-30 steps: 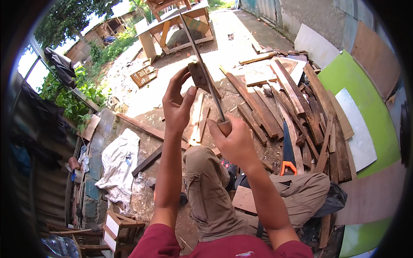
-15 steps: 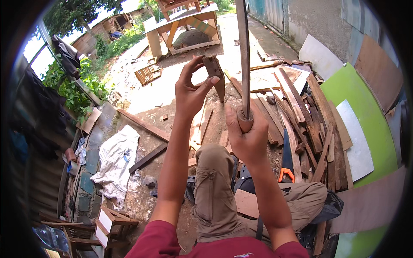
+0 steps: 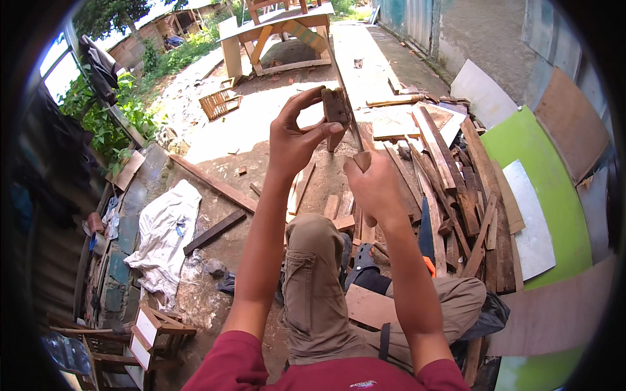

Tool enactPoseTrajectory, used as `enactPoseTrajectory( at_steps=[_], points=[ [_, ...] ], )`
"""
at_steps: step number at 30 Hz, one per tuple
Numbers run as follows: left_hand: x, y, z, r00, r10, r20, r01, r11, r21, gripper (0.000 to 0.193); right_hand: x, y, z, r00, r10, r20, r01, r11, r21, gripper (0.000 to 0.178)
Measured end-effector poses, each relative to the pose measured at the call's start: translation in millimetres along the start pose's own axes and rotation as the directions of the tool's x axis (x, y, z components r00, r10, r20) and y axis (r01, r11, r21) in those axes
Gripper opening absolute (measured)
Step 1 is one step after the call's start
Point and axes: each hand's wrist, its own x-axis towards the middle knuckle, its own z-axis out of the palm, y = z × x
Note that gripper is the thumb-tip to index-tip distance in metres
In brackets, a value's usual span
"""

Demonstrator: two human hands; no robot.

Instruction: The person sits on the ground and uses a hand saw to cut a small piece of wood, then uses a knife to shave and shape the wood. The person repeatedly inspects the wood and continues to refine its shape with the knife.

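Observation:
Raised in front of my knee, my left hand (image 3: 293,140) pinches a short dark wooden block (image 3: 335,107) between thumb and fingers; the block narrows toward its lower end. My right hand (image 3: 379,189) is closed round the wooden handle of a machete (image 3: 362,158). Its long blade points up and away, seen nearly edge-on, along the right side of the block. Whether the edge touches the wood I cannot tell. Below my hands is my bent knee (image 3: 313,244) in brown trousers.
Scrap boards (image 3: 450,169) lie piled on the right, with an orange-handled saw (image 3: 426,238) beside them. Coloured panels (image 3: 541,169) lean farther right. A white cloth (image 3: 166,228) and a small wooden frame (image 3: 153,339) are at left. A wooden table (image 3: 287,26) stands ahead.
The machete has tipped forward from upright, its blade coming alongside the block. My right hand has turned over with it. My left hand still holds the block, shifted slightly right.

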Motion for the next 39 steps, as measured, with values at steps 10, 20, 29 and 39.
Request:
enactPoseTrajectory(
  at_steps=[10,20,29,39],
  points=[
    [-12.4,-7.8,-9.8,0.999,-0.037,0.027,0.038,0.997,-0.065,0.069,-14.1,30.5,13.8,0.977,-0.185,-0.104,0.208,0.933,0.294,0.029],
    [-12.7,-3.3,-3.5,0.999,-0.038,0.032,0.039,0.999,-0.029,0.068,-35.2,-24.8,-4.8,0.931,-0.31,-0.191,0.351,0.903,0.249,0.026],
    [-17.2,-4.9,-2.5,0.999,-0.02,0.026,0.021,0.999,-0.044,0.067,-14.1,0.0,3.6,0.987,-0.156,-0.027,0.156,0.936,0.315,0.024],
    [-21.7,-6.8,-6.1,0.999,-0.008,0.041,0.01,0.998,-0.055,0.07,-45.9,-29.5,-9.6,0.91,-0.366,-0.197,0.413,0.844,0.341,0.019]
  ],
)
